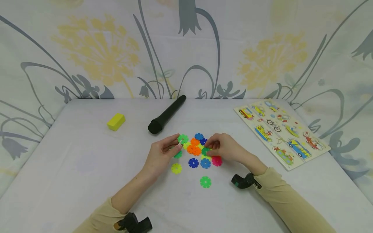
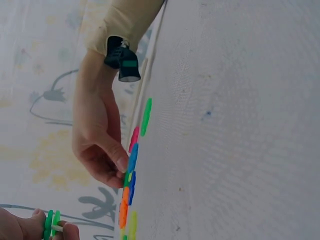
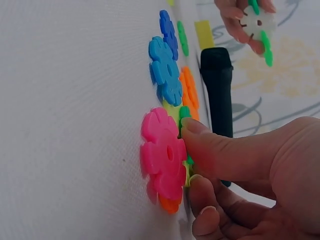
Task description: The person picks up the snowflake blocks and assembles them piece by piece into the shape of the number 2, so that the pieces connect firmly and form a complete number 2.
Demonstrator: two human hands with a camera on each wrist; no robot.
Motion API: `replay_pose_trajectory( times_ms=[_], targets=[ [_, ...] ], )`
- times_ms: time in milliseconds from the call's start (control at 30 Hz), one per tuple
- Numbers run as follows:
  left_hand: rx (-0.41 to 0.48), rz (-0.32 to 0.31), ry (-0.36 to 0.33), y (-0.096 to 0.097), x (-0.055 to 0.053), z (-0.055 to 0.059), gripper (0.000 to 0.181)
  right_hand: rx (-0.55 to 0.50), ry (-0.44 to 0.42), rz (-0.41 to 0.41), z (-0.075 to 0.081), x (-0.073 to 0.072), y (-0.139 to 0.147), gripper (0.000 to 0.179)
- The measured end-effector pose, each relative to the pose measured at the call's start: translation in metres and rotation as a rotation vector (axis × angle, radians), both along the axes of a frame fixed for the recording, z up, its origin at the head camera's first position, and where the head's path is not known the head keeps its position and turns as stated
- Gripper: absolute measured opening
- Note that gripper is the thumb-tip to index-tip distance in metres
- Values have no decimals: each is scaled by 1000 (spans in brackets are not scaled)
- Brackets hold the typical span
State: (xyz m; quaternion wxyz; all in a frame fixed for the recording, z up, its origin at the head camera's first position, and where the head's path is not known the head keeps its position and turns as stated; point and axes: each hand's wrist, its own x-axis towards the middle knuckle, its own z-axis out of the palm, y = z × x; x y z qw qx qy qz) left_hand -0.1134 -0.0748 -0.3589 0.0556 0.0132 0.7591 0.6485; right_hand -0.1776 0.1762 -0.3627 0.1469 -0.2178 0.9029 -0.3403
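Observation:
My left hand [image 1: 157, 157] holds up a white notched disc [image 3: 259, 23] between thumb and fingers. Two green notched discs are joined to it, an upper one [image 1: 183, 139] and a lower one [image 1: 178, 154]. My right hand [image 1: 227, 148] reaches into a loose cluster of flower-shaped discs on the table. Its thumb and fingers pinch a dark green disc [image 1: 205, 151], which the thumb partly hides in the right wrist view. Just beside it lie a pink disc [image 3: 162, 155], a light blue disc [image 3: 166, 72] and orange discs [image 1: 194, 149].
Nearer the table's front lie a yellow-green disc [image 1: 176, 168], a dark blue disc [image 1: 193, 163] and a lone green disc [image 1: 205, 182]. Behind the cluster is a black microphone [image 1: 166, 115], with a yellow block [image 1: 116, 122] to its left. A picture puzzle board [image 1: 281, 132] lies at the right.

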Motion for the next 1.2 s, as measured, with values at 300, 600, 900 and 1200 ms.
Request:
replay_pose_trajectory(
  times_ms=[300,600,900,1200],
  targets=[
    [-3,-9,4,-1,0,0,44,-16,-21,-34,-1,0,0,21],
    [4,-13,16,-1,0,-1,44,-63,35,-43,2,0,0,18],
    [2,-10,5,-1,-1,-2,44,-189,88,-16,19,5,-16,21],
    [-7,-32,5,0,-2,-1,44,-317,189,-65,14,15,-28,24]
  ],
)
